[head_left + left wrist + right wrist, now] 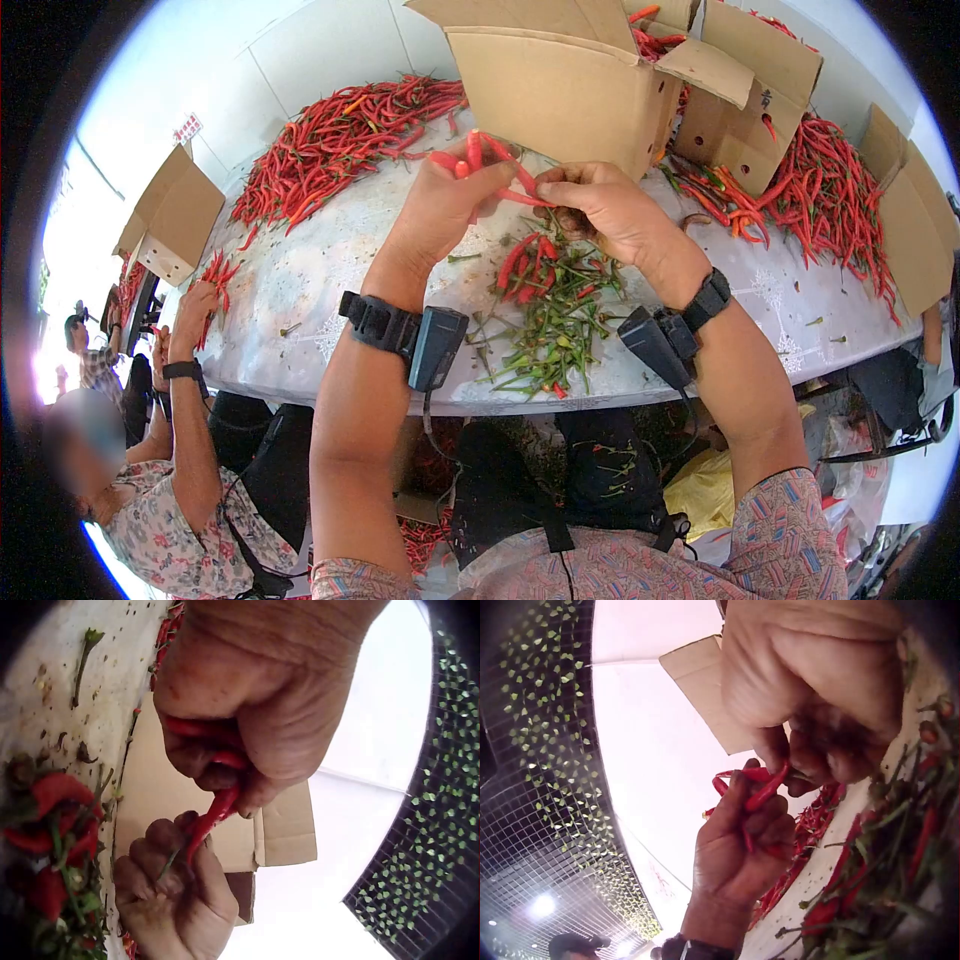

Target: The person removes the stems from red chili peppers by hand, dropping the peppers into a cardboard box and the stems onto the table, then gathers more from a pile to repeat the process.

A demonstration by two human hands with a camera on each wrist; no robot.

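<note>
My left hand (440, 205) grips several red chili peppers (474, 150) above the table, their ends poking out past the thumb and fingers. One chili (216, 814) reaches across to my right hand (615, 210), whose thumb and fingers pinch its stem end. A bit of green stem (169, 864) shows at the right fingers in the left wrist view. Dark residue marks the right fingertips. Beneath the hands lies a pile of green stems (560, 340), with a few red chilies (527, 268) on its far side.
A large cardboard box (550, 95) stands just beyond the hands. Heaps of red chilies lie at the back left (350, 130) and the right (830, 200). A second person (200, 470) works at the left side of the white-covered table (330, 290).
</note>
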